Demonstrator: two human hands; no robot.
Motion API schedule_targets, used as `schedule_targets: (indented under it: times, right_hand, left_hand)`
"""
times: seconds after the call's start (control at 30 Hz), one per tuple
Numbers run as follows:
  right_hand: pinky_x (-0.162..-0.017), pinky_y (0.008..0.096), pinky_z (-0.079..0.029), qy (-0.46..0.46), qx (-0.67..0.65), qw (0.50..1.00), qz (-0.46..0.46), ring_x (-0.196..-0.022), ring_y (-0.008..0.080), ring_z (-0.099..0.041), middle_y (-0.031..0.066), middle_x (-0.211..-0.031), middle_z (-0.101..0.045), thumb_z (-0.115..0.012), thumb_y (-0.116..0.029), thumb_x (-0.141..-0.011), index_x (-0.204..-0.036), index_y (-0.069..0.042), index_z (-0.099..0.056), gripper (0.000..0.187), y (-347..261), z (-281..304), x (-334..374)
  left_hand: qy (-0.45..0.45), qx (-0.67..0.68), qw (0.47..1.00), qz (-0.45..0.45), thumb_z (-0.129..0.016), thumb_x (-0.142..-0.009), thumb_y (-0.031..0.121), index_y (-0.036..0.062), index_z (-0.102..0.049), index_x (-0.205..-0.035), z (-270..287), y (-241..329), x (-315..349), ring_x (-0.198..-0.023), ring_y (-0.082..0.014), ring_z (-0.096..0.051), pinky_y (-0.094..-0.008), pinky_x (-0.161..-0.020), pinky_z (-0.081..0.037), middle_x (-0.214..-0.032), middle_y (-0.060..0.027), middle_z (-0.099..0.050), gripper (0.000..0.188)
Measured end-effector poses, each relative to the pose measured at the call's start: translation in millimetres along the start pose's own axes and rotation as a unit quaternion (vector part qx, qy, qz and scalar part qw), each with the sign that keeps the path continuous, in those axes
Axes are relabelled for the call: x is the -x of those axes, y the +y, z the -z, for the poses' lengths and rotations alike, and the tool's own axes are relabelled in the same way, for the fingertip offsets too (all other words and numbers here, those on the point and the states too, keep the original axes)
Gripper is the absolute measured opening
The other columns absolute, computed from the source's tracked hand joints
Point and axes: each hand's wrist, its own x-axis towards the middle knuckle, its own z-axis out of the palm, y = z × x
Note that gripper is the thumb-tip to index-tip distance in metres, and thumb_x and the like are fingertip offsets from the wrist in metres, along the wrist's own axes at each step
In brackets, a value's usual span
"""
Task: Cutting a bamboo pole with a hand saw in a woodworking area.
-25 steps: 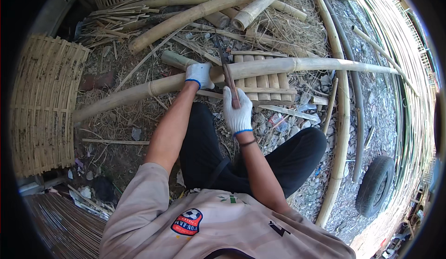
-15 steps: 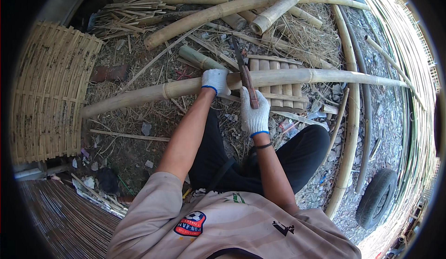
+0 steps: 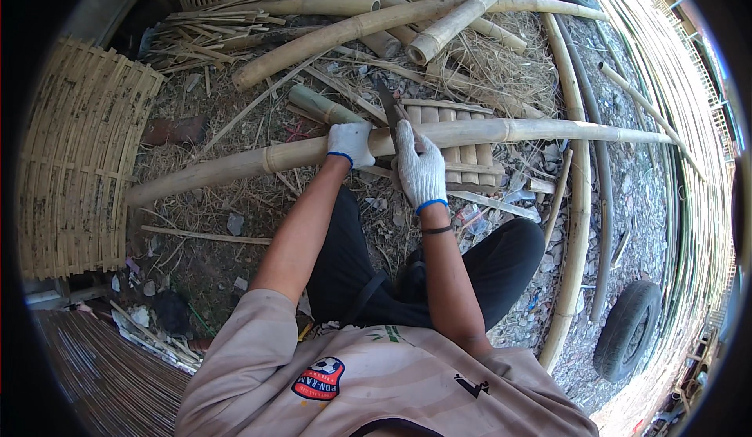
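A long pale bamboo pole (image 3: 290,153) lies across in front of me, over a small slatted bamboo stand (image 3: 470,155). My left hand (image 3: 351,144), in a white knit glove with a blue cuff, is closed over the pole left of the stand. Just to its right, my right hand (image 3: 421,167), gloved alike, grips a wooden-handled blade (image 3: 387,102). The dark, tapered blade points away from me, crosswise to the pole. My fingers hide most of the handle, and whether it is a saw or a knife is unclear. A short greenish bamboo piece (image 3: 317,104) lies beyond my left hand.
Several thick bamboo poles (image 3: 345,36) lie crossed at the back, beside split strips (image 3: 207,37). A woven bamboo panel (image 3: 82,163) stands at the left. At the right are a long upright-lying pole (image 3: 576,241), a tyre (image 3: 627,331) and gravel (image 3: 615,194).
My right hand has slid forward and slightly left with the blade, up onto the pole, covering the handle seen before. My left hand keeps its hold. The whole view has shifted slightly.
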Motion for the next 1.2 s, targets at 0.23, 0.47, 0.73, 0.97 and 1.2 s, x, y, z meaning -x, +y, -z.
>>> schedule_targets:
  times: [0.23,0.47,0.73,0.97,1.2]
  right_hand:
    - [-0.055,0.0373,-0.046,0.048,0.008,0.995,0.082,-0.057,0.0313,-0.059,0.0185,-0.067,-0.059,-0.065,-0.025,-0.101,-0.091,0.000,-0.061,0.027,29,20,117]
    - [-0.054,0.0382,-0.046,0.029,0.032,0.996,0.079,-0.059,0.0354,-0.061,0.0177,-0.067,-0.058,-0.066,-0.018,-0.099,-0.088,-0.002,-0.058,0.022,15,36,160]
    - [-0.057,0.0404,-0.049,0.030,0.054,0.994,0.085,-0.065,0.0415,-0.065,0.0220,-0.069,-0.061,-0.065,-0.022,-0.100,-0.090,-0.001,-0.060,0.024,19,26,138]
    - [-0.058,0.0453,-0.048,0.061,0.137,0.965,0.214,-0.069,0.0425,-0.065,0.0237,-0.074,-0.062,-0.062,-0.026,-0.101,-0.087,0.000,-0.060,0.029,20,-11,42]
    - [-0.054,0.0356,-0.047,0.032,-0.004,0.995,0.098,-0.057,0.0225,-0.062,0.0146,-0.064,-0.058,-0.065,-0.021,-0.100,-0.088,-0.001,-0.060,0.023,21,40,167]
  left_hand:
    - [-0.036,-0.003,0.999,-0.004,-0.082,-0.062,0.037,0.0166,-0.069,-0.115,3,-7,-8,-0.104,-0.0331,-0.071,-0.0467,-0.090,-0.057,-0.111,-0.0142,-0.074,0.059]
    - [-0.053,0.003,0.999,0.009,-0.083,-0.062,0.038,0.0132,-0.069,-0.114,15,-13,0,-0.107,-0.0351,-0.070,-0.0476,-0.093,-0.056,-0.115,-0.0176,-0.072,0.059]
    - [-0.056,-0.007,0.998,-0.001,-0.086,-0.060,0.038,0.0150,-0.070,-0.116,8,-17,-9,-0.106,-0.0345,-0.070,-0.0465,-0.092,-0.057,-0.112,-0.0166,-0.073,0.063]
    - [-0.074,0.004,0.997,0.004,-0.087,-0.059,0.041,0.0137,-0.069,-0.118,11,-3,-26,-0.107,-0.0349,-0.070,-0.0470,-0.093,-0.057,-0.114,-0.0172,-0.073,0.067]
    - [-0.084,-0.002,0.996,0.021,-0.085,-0.061,0.040,0.0157,-0.070,-0.117,22,-26,-8,-0.109,-0.0360,-0.069,-0.0474,-0.096,-0.055,-0.117,-0.0172,-0.072,0.063]
